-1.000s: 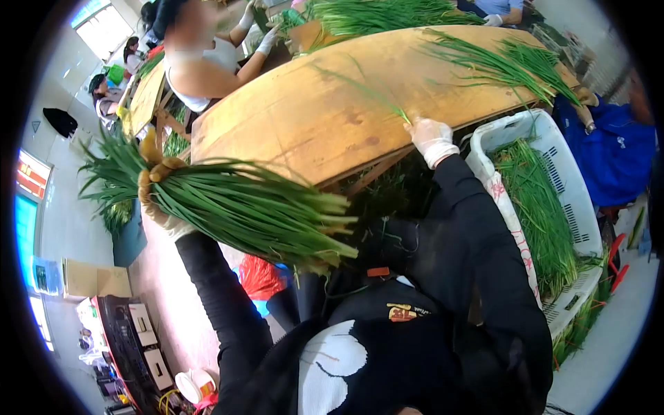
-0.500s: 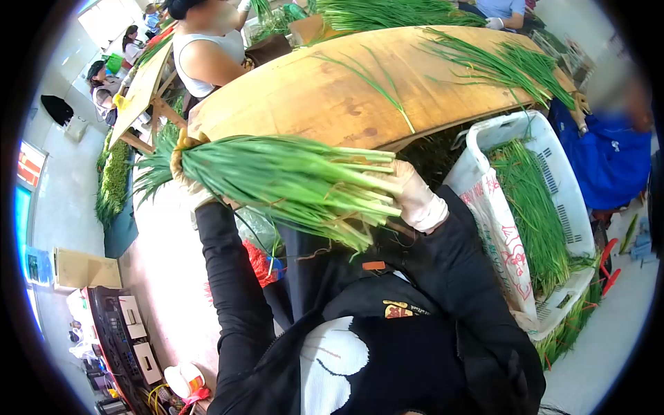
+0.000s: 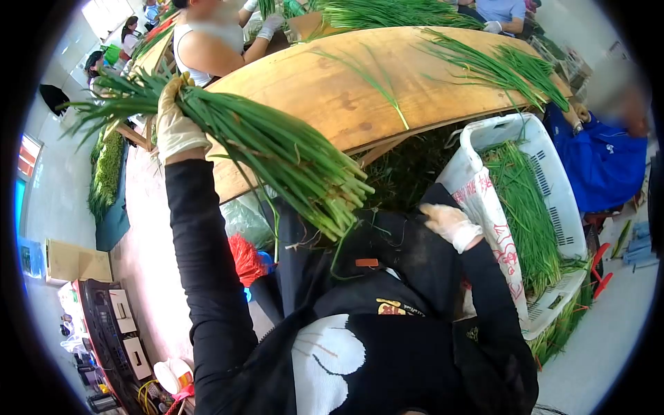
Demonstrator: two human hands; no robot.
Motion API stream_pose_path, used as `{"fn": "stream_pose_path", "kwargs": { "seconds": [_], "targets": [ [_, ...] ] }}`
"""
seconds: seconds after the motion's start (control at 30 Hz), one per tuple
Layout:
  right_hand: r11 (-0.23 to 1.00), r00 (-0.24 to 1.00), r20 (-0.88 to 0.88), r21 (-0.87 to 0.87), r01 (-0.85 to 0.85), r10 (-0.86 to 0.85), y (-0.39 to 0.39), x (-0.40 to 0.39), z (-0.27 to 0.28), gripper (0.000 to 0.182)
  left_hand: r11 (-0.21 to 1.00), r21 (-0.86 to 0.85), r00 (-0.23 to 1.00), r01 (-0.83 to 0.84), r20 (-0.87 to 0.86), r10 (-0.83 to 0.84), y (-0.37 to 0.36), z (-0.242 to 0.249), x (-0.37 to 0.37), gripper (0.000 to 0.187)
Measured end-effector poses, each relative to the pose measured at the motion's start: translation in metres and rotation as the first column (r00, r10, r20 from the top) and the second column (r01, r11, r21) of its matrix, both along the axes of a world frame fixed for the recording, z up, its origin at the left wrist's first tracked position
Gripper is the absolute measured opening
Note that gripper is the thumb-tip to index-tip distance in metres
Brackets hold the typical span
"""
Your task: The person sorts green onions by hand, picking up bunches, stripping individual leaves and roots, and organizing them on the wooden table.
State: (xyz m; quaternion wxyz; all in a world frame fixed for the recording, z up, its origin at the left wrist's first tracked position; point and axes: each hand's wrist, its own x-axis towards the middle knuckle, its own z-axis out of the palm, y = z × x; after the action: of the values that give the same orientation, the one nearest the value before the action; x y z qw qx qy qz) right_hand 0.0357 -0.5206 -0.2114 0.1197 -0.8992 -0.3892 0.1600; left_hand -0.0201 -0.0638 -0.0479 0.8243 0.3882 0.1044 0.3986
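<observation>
My left hand, in a pale glove, is closed around a thick bunch of green onions near its leafy end. The bunch slants down to the right, its cut pale stalk ends over my lap and its leaf tips beyond my hand to the left. My right hand, also gloved, is off the bunch. Its partly extended fingers rest against the dark cloth over my lap, beside the white crate.
Loose green stalks lie on the curved wooden table. More greens fill the crate at right. A person in blue sits beyond it; another in a white top works across the table. A red mesh bag lies below.
My left hand has raised the bunch up and leftward, and the stalk ends now tilt lower. My right hand has let go of the stalk ends and moved right and down to my lap.
</observation>
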Motion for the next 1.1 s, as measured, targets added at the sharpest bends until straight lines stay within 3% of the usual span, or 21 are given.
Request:
{"fn": "stream_pose_path", "kwargs": {
  "seconds": [0.03, 0.07, 0.1, 0.17, 0.27, 0.33, 0.37, 0.43, 0.5, 0.53, 0.6, 0.63, 0.67, 0.73, 0.77, 0.87, 0.9, 0.97, 1.0, 1.03, 1.1],
  "targets": [
    [0.99, 0.974, -0.227, 0.135, 0.039, -0.008, 0.023, -0.011, 0.045, 0.051, 1.0, 0.013, 1.0, 0.002, 0.0, -0.002, -0.005, 0.004, 0.007, 0.015],
    [0.737, 0.859, -0.431, 0.669, 0.099, 0.275, 0.038, -0.02, 0.048, 0.064, 1.0, 0.026, 1.0, 0.008, 0.0, -0.008, -0.015, 0.009, 0.015, 0.015],
    [0.71, 0.93, -0.255, 0.704, -0.01, 0.266, 0.058, -0.029, 0.077, 0.078, 0.998, 0.057, 0.999, -0.028, -0.035, 0.03, -0.029, 0.015, 0.024, 0.014],
    [0.674, 0.973, 0.206, 0.704, -0.224, 0.107, 0.092, -0.034, 0.093, 0.102, 0.995, 0.014, 0.995, -0.096, 0.0, 0.096, -0.071, 0.029, 0.043, 0.011],
    [0.711, 0.943, 0.302, 0.694, -0.118, -0.138, 0.133, -0.012, 0.06, 0.095, 0.985, 0.173, 0.998, -0.018, 0.056, 0.008, -0.108, 0.034, 0.063, 0.015],
    [0.707, 0.971, -0.101, 0.669, 0.228, -0.218, 0.118, 0.011, 0.053, 0.079, 0.892, 0.357, 0.961, 0.277, -0.089, -0.263, -0.111, 0.048, 0.054, 0.024],
    [0.749, 0.958, -0.259, 0.61, 0.258, -0.118, 0.102, 0.012, 0.086, 0.071, 0.817, 0.467, 0.939, 0.338, -0.113, -0.325, -0.104, 0.053, 0.052, 0.029],
    [0.814, 0.976, -0.218, 0.566, 0.13, -0.004, 0.081, 0.033, 0.085, 0.065, 0.668, 0.509, 0.828, 0.542, -0.191, -0.526, -0.093, 0.065, 0.045, 0.035],
    [0.599, 0.73, -0.49, 0.788, 0.139, 0.476, 0.074, 0.034, 0.092, 0.058, 0.62, 0.59, 0.833, 0.518, -0.183, -0.522, -0.114, 0.073, 0.032, 0.039],
    [0.6, 0.734, -0.489, 0.788, 0.14, 0.471, 0.073, 0.035, 0.094, 0.058, 0.578, 0.593, 0.805, 0.56, -0.223, -0.55, -0.119, 0.076, 0.029, 0.04],
    [0.836, 0.846, -0.509, 0.526, 0.157, 0.162, 0.072, 0.037, 0.097, 0.054, 0.563, 0.632, 0.811, 0.532, -0.191, -0.552, -0.118, 0.072, 0.032, 0.042],
    [0.831, 0.905, -0.402, 0.545, 0.113, 0.141, 0.07, 0.037, 0.098, 0.046, 0.642, 0.547, 0.82, 0.537, -0.16, -0.55, -0.119, 0.07, 0.033, 0.042],
    [0.828, 0.946, -0.302, 0.556, 0.075, 0.117, 0.066, 0.034, 0.096, 0.039, 0.595, 0.633, 0.844, 0.495, -0.186, -0.504, -0.109, 0.071, 0.036, 0.036],
    [0.819, 0.954, -0.297, 0.554, 0.147, 0.029, 0.067, 0.03, 0.079, 0.037, 0.672, 0.59, 0.894, 0.447, -0.299, -0.333, -0.107, 0.063, 0.045, 0.029],
    [0.806, 0.968, -0.248, 0.565, 0.18, -0.042, 0.072, 0.038, 0.084, 0.035, 0.642, 0.703, 0.952, 0.306, -0.222, -0.211, -0.121, 0.07, 0.039, 0.023],
    [0.603, 0.74, -0.64, 0.679, 0.419, 0.207, 0.067, 0.035, 0.086, 0.04, 0.756, 0.587, 0.952, 0.289, -0.262, -0.16, -0.115, 0.067, 0.046, 0.021],
    [0.581, 0.748, -0.626, 0.701, 0.414, 0.221, 0.071, 0.043, 0.075, 0.04, 0.727, 0.603, 0.94, 0.328, -0.284, -0.19, -0.111, 0.059, 0.051, 0.024],
    [0.752, 0.678, -0.647, 0.625, 0.209, 0.35, 0.069, 0.051, 0.079, 0.045, 0.645, 0.665, 0.924, 0.377, -0.322, -0.209, -0.11, 0.059, 0.051, 0.028],
    [0.705, 0.777, -0.467, 0.707, 0.043, 0.421, 0.077, 0.046, 0.081, 0.049, 0.645, 0.666, 0.924, 0.376, -0.321, -0.207, -0.11, 0.062, 0.051, 0.028],
    [0.698, 0.755, -0.491, 0.713, 0.063, 0.433, 0.063, 0.034, 0.089, 0.058, 0.649, 0.679, 0.935, 0.342, -0.312, -0.166, -0.111, 0.063, 0.051, 0.026],
    [0.826, 0.927, -0.333, 0.561, 0.047, 0.174, 0.067, 0.023, 0.091, 0.064, 0.632, 0.727, 0.955, 0.268, -0.288, -0.074, -0.112, 0.068, 0.047, 0.022]
  ]
}}
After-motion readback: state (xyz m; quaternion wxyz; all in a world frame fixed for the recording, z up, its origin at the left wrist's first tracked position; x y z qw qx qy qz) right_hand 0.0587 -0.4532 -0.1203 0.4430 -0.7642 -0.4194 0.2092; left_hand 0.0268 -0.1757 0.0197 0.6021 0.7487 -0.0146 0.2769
